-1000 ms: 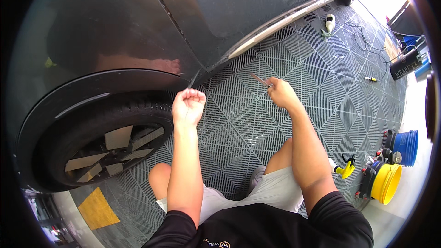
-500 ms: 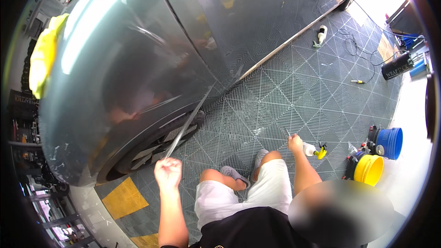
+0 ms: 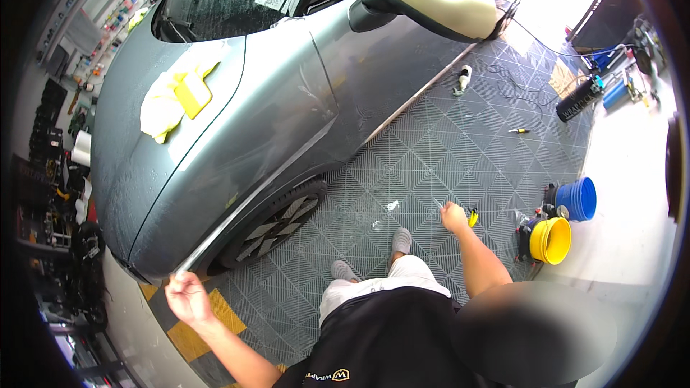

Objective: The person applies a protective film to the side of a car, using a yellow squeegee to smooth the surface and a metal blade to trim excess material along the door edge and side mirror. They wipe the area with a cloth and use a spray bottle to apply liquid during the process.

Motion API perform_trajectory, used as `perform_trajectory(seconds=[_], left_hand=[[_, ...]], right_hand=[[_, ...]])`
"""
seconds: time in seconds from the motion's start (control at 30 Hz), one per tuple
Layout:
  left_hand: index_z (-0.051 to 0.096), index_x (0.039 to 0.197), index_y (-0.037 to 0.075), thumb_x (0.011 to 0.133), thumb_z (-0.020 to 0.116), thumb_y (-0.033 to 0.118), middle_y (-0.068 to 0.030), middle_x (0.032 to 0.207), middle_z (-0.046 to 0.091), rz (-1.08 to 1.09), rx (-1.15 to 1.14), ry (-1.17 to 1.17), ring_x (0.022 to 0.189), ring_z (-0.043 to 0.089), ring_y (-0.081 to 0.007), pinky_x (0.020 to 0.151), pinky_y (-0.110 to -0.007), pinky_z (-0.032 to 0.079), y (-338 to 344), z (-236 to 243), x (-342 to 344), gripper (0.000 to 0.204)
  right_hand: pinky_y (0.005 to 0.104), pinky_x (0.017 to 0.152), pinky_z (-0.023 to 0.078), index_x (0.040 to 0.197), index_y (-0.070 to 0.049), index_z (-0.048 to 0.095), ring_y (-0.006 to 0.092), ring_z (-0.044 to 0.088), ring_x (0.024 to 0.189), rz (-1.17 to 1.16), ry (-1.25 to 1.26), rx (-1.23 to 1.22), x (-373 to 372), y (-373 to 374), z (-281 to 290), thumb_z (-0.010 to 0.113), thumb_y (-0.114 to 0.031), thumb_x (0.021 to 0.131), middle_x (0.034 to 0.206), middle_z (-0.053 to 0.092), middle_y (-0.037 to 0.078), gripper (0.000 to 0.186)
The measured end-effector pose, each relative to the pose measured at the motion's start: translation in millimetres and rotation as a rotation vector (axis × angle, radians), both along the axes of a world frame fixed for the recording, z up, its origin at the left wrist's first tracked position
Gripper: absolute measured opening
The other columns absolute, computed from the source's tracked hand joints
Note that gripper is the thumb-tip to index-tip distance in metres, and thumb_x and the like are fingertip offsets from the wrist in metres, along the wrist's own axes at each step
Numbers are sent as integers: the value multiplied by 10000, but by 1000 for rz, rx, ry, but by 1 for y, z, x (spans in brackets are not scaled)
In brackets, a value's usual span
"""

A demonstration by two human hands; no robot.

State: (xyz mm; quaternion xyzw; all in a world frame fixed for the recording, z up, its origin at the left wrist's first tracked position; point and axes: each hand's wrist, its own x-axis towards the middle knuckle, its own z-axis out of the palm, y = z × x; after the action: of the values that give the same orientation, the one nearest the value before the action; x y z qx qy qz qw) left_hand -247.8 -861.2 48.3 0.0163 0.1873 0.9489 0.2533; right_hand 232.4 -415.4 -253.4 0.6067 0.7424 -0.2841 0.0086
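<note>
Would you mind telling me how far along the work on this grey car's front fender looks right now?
Looks done: a thin clear strip is lifted off the grey car, stretched along the fender above the front wheel. In hand: the left hand pinches the strip's lower end, and the right hand is held out over the floor. Left: the strip's far end appears attached; yellow cloths lie on the hood.

The person wears a black short-sleeved shirt [image 3: 388, 338] with a small yellow-and-white mark on the chest, light grey shorts [image 3: 381, 291] and grey shoes [image 3: 401, 241]. Both forearms are bare.
</note>
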Motion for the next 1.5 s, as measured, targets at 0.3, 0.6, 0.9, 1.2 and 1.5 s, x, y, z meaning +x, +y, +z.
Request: perform_trajectory(seconds=[0.3, 0.6, 0.9, 1.2, 1.5], left_hand=[[546, 867, -111, 866, 450, -99, -169, 940, 614, 278, -96, 520, 962, 601, -277, 1052, -430, 456, -139, 155, -129, 97], [619, 1130, -48, 929, 597, 184, -195, 1105, 661, 392, -968, 1174, 1062, 614, -340, 995, -427, 446, 204, 70, -87, 307], [604, 1153, 49, 826, 731, 390, -112, 1139, 602, 515, -1690, 2373, 1025, 560, -266, 846, -392, 431, 447, -11, 9, 489], [582, 920, -40, 963, 570, 156, -273, 861, 642, 155, -1784, 1690, 794, 623, -469, 707, -495, 486, 429, 53, -84, 202], [593, 965, 39, 981, 606, 179, -28, 751, 545, 238, -1602, 968, 607, 507, -107, 548, -292, 442, 253, 191, -172, 141]], right_hand=[[491, 915, 515, 1069, -39, 686, 420, 653, 1049, -204, -125, -120, 42, -99, -9, 569, -296, 938, 1053, 698, 243, 311], [466, 978, 500, 1149, -7, 677, 387, 624, 1162, -371, -265, -325, 62, -120, 24, 568, -248, 937, 1206, 665, 234, 339], [507, 866, 512, 1022, -1, 678, 455, 646, 984, -65, 138, -8, -24, 61, -6, 569, -269, 946, 984, 694, 262, 299], [477, 835, 528, 1019, 13, 686, 436, 665, 957, -137, -126, -186, 68, 151, -55, 619, -287, 909, 952, 704, 251, 326], [503, 838, 511, 949, 51, 648, 445, 650, 961, 96, -49, -92, 34, 165, -56, 588, -282, 916, 948, 690, 269, 340]])
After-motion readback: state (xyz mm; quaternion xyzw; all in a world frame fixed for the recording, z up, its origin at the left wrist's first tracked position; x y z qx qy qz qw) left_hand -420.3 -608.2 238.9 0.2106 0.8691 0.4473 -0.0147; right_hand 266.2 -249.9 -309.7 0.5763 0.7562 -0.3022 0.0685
